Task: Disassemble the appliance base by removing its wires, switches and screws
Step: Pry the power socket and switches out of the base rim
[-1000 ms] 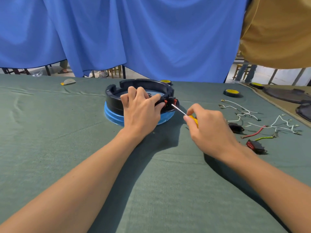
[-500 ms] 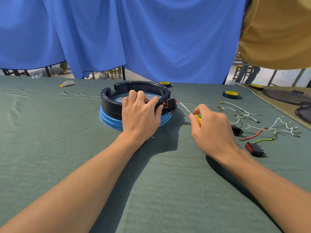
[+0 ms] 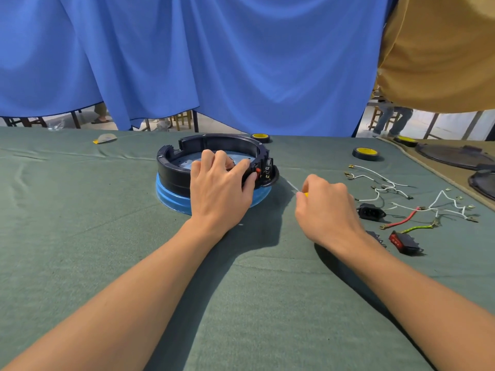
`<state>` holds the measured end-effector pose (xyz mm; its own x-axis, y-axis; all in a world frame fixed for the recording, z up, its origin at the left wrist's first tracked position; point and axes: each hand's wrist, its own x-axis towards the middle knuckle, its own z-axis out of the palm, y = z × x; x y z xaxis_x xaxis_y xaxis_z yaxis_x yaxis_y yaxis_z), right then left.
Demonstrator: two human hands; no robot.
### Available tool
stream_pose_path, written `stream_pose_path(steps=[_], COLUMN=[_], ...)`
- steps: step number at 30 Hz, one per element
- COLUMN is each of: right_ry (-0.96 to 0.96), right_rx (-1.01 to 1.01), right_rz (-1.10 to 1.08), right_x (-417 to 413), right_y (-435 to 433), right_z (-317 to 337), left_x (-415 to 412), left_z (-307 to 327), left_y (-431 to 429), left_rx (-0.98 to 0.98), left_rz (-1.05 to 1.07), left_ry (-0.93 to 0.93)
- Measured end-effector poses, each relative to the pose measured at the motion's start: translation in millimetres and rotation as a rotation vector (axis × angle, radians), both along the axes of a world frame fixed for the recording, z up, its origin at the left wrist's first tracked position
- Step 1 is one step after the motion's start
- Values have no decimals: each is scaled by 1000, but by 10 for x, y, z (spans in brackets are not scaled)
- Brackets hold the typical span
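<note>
text: none legible | labels: none | numbers: none

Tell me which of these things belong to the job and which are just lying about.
Job: base, gripped by the left hand; red switch in its side; screwdriver in the right hand; loose wires, black socket and second switch, already out.
Lying about: yellow-and-black rolls; paper scrap; dark lids at right.

A makeshift repair workshop: a long table (image 3: 80, 236) under green cloth, with a blue curtain (image 3: 214, 62) hung along its far edge. Loose wires (image 3: 385, 183), a red rocker switch (image 3: 404, 242) and tape rolls (image 3: 366, 153) lie at the right; chairs (image 3: 183, 121) stand beyond the curtain.
</note>
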<state>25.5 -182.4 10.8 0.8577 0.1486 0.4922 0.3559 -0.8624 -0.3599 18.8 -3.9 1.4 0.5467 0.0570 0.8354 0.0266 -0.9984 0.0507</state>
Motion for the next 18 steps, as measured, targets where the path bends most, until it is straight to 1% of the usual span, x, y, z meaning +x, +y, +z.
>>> stream_pose_path(steps=[2,4,6,9,13,16,18], right_ry=[38,43,13,-28,-20,31,68], right_rx=[14,74,108,86,157,125,96], right_rz=[-58,-74,-7,109,140,96,15], right_x=[44,75,67,24,45,55,63], right_y=[-135,-196,-153,13,211,297,271], right_z=[14,51,86,109,143,126,89], left_x=[6,8,9,4,-2,0,6], left_z=[2,2,1,-1,3,-2,-10], left_y=[-2,-12,-11,-10,-14,-8,-2], left_rx=[1,1,-1,-5,-2,-5,-4], left_rz=[5,2,-4,-2,3,4,0], left_ry=[-9,-11,-13,-9,-6,-9,-14])
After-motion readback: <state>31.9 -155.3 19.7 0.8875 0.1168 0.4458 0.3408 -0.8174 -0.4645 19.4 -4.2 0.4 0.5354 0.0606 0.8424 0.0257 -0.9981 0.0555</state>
